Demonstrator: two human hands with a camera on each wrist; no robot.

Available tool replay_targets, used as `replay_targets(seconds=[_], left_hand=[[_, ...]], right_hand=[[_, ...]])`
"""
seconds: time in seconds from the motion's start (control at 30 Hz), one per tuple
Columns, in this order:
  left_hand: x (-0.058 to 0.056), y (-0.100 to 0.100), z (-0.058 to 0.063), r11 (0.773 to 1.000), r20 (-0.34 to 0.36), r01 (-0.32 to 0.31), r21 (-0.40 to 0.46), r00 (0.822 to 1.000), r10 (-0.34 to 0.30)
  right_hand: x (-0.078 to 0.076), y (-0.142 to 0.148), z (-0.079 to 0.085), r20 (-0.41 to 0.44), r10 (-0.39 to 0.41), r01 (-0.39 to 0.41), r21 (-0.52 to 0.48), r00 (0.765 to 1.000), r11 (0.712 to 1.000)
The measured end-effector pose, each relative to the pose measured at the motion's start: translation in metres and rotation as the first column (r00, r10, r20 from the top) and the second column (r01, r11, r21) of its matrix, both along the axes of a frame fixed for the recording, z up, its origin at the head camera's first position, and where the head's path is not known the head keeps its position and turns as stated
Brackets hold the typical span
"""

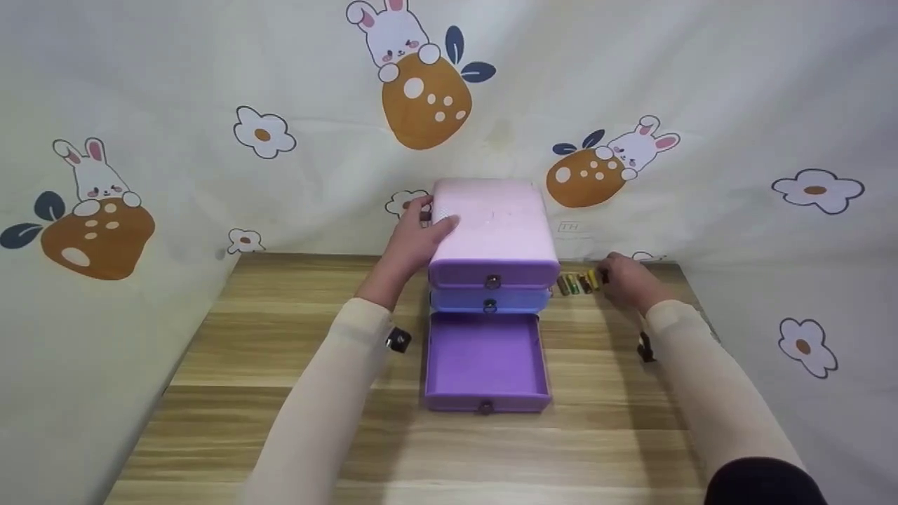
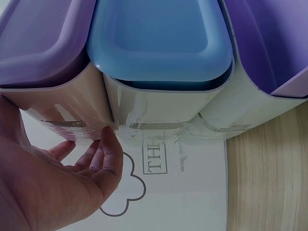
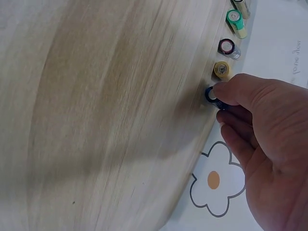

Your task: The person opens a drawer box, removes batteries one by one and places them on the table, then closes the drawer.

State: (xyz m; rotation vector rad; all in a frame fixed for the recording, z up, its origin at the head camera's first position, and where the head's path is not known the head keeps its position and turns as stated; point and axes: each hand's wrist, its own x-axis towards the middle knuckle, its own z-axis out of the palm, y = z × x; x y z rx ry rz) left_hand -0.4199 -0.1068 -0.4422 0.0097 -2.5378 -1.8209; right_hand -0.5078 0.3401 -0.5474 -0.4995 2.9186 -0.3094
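Observation:
A stacked drawer unit (image 1: 491, 221) with a pink top stands against the back cloth. Its lowest purple drawer (image 1: 484, 358) is pulled out and holds nothing; the purple and blue drawers above it are pushed in. My left hand (image 1: 417, 235) rests on the unit's left upper edge, thumb on top. In the left wrist view its fingertips (image 2: 109, 134) touch the taped side wall. On the right, my right hand (image 1: 631, 280) pinches a dark blue battery (image 3: 210, 95) between thumb and fingers, at the end of a row of batteries. Beside it stands a yellow battery (image 3: 222, 70).
Several more batteries, including a green one (image 3: 235, 18), line up between the right hand and the drawer unit. The wooden table (image 1: 280, 414) meets a pale printed cloth (image 1: 316, 189) at the back and sides. A dark round object (image 1: 765, 480) shows at the lower right.

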Motion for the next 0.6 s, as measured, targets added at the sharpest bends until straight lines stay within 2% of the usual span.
replay_targets(seconds=[0.4, 0.5, 0.6], left_hand=[[0.0013, 0.0000, 0.0013, 1.000, 0.012, 0.000, -0.001, 1.000, 0.000], [0.0018, 0.0000, 0.0013, 1.000, 0.012, 0.001, 0.002, 1.000, -0.001], [0.0019, -0.0006, 0.0006, 1.000, 0.000, 0.001, 0.009, 1.000, -0.001]], right_hand=[[0.0002, -0.0026, -0.0013, 0.043, -0.045, 0.046, -0.033, 0.998, 0.998], [0.0018, -0.0013, -0.0037, 0.018, -0.030, 0.031, -0.051, 0.999, 0.998], [0.0049, 0.0014, -0.0056, -0.054, 0.047, -0.050, -0.061, 0.997, 0.997]])
